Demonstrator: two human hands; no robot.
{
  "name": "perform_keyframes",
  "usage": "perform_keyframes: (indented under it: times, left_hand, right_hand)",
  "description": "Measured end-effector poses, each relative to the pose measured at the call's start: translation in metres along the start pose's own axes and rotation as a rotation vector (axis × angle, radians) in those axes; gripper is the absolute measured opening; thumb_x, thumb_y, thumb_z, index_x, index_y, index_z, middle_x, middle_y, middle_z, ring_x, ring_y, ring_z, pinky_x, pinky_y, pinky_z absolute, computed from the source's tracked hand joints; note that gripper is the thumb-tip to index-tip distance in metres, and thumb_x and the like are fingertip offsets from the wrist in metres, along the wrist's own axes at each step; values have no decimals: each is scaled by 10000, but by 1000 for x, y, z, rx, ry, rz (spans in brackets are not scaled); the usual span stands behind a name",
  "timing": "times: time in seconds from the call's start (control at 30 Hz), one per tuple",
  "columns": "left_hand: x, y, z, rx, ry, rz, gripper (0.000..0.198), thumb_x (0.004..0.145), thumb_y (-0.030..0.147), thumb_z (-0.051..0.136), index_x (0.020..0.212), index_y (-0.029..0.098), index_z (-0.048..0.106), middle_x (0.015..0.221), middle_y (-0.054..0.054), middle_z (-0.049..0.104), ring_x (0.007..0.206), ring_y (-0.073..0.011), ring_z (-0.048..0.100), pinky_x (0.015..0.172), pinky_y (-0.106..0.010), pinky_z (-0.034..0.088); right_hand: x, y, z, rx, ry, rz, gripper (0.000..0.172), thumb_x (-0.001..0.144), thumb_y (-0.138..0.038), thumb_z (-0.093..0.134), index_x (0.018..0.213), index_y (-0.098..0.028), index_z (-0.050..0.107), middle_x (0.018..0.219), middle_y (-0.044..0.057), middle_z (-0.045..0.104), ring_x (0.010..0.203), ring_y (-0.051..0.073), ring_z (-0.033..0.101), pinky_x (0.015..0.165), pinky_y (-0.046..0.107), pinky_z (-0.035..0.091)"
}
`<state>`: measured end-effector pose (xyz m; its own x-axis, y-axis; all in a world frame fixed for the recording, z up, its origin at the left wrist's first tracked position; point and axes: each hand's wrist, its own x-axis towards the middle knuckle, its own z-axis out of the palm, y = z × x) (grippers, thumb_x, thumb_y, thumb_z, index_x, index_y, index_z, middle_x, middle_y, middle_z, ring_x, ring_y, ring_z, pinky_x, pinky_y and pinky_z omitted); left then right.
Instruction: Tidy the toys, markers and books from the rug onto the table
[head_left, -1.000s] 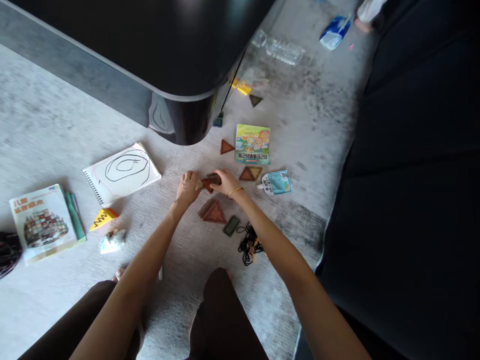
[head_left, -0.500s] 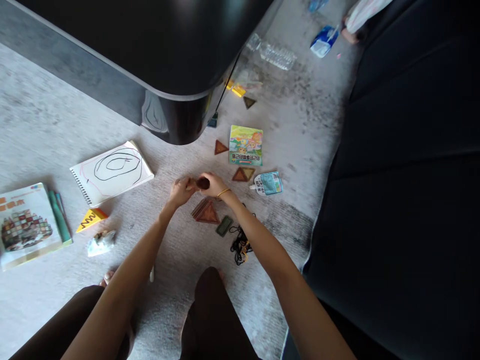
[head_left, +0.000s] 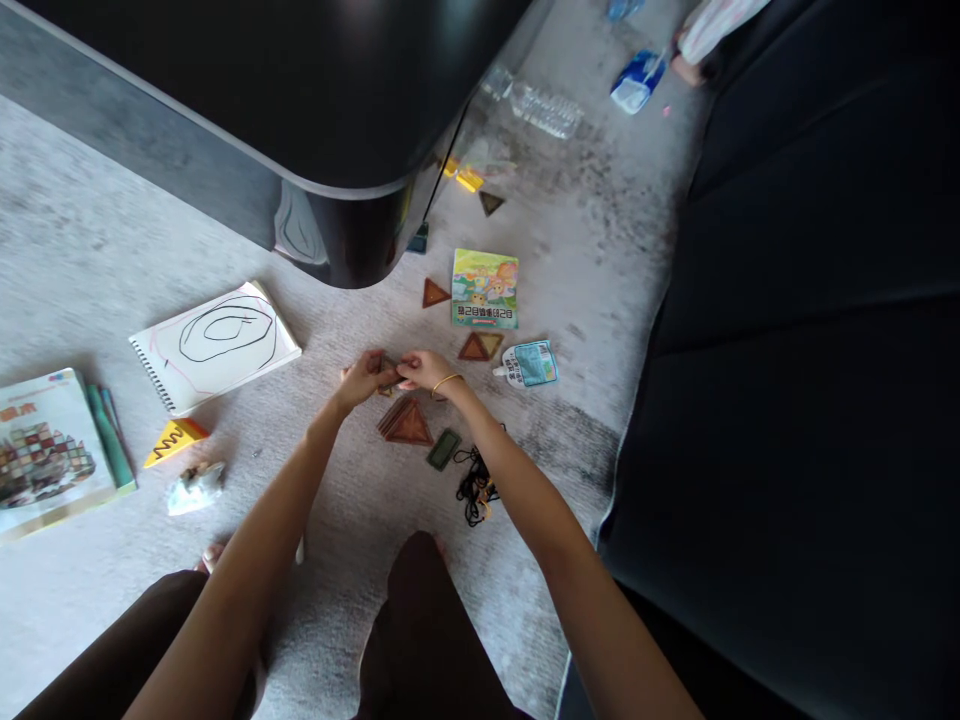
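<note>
My left hand [head_left: 366, 377] and my right hand [head_left: 424, 370] meet above the carpet, fingers closed on small magnetic tiles [head_left: 388, 380] between them; the fingers hide much of their shape. Just below the hands lies a stack of reddish-brown triangular tiles [head_left: 409, 422]. Beside that stack is a dark green rectangular tile [head_left: 444, 449]. To the right of my right hand, a brown triangle [head_left: 473, 348] and a yellowish triangle [head_left: 490, 345] lie side by side. Another brown triangle [head_left: 434, 293] rests farther up, beside a small picture book [head_left: 485, 288].
A black glossy table [head_left: 285, 90] overhangs the upper left; a dark sofa [head_left: 810, 380] lines the right. On the carpet are a sketchbook [head_left: 225, 335], a blue-white pouch [head_left: 531, 363], tangled black cord [head_left: 472, 490] and a plastic bottle [head_left: 546, 110]. Another person's foot [head_left: 686, 70] shows top right.
The dark tile between my hands has turned, and a yellowish edge now shows below the fingers. My right hand's fingers have shifted to a pinch. The whole view has moved slightly.
</note>
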<state>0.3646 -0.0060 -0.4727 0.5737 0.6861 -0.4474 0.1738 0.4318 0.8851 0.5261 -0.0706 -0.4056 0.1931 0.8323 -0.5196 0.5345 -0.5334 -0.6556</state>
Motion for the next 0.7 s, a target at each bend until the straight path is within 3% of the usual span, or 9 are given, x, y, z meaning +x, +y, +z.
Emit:
perform_keyframes:
  times: [0.17, 0.33, 0.43, 0.53, 0.6, 0.7]
  left_hand:
    - [-3, 4, 7, -104, 52, -9, 636, 615, 263, 771, 1192, 182, 517, 933, -33, 692, 918, -203, 652, 930, -430, 490]
    - [-7, 14, 4, -178, 33, -10, 626, 597, 227, 747, 1179, 172, 522, 910, -18, 696, 870, -190, 664, 927, -437, 511]
    - [-9, 17, 3, -191, 13, -22, 527, 624, 213, 720, 1121, 164, 552, 910, -25, 707, 875, -195, 675, 930, -438, 520]
    - [-9, 17, 3, -175, 10, -40, 476, 667, 222, 702, 1116, 167, 556, 913, -30, 708, 868, -200, 686, 911, -444, 535]
    - [-8, 16, 2, -171, -1, -51, 467, 680, 220, 700, 1119, 166, 549, 916, -34, 706, 866, -201, 690, 901, -445, 540]
    - [-6, 14, 1, -193, -21, -57, 457, 687, 212, 701, 1111, 160, 538, 915, -38, 704, 862, -196, 691, 905, -442, 534]
  right_hand:
    - [-5, 9, 2, -26, -12, -29, 278, 718, -234, 736, 986, -163, 714, 710, -35, 685, 677, 148, 657, 672, 231, 495]
    - [-5, 8, 5, -86, 17, -23, 220, 745, -218, 698, 958, -173, 732, 821, 27, 728, 794, 183, 674, 772, 273, 509]
    - [-2, 19, -14, -165, 187, 31, 416, 794, -170, 623, 1209, -152, 642, 1221, 154, 653, 1145, 269, 595, 993, 404, 446]
    - [-1, 44, -43, -350, 384, 257, 765, 720, -137, 678, 1438, -183, 416, 1538, 221, 322, 1412, 388, 299, 1080, 619, 293]
    - [-2, 62, -59, -437, 359, 388, 891, 670, -151, 724, 1472, -217, 341, 1570, 217, 240, 1428, 428, 230, 1047, 658, 303]
    - [-5, 79, -71, -488, 291, 325, 798, 682, -190, 719, 1413, -179, 400, 1470, 207, 380, 1359, 381, 338, 1060, 533, 344]
